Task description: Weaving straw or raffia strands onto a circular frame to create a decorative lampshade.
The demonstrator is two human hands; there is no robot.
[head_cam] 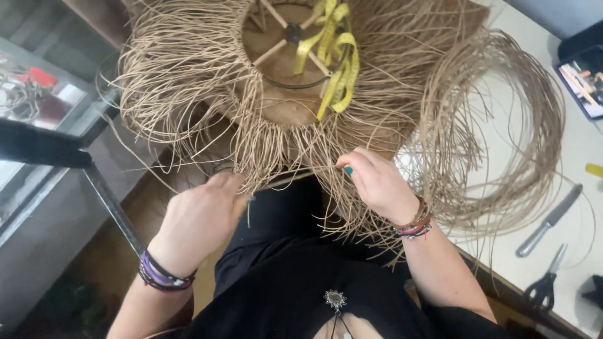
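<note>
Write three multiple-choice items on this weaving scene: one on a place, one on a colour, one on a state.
1. Where do the scissors lie?
A. on the white table, at the lower right
B. inside the straw ring
C. on the glass shelf

2. What colour is the measuring tape?
A. red
B. yellow
C. blue

3. What are the hands doing?
A. resting flat on the table
B. holding the knife
C. pinching straw strands

Answers:
1 A, the scissors rest on the table near the knife.
2 B, the tape draped over the frame is yellow.
3 C, the left hand and the right hand both close on strands at the fringe.
</note>
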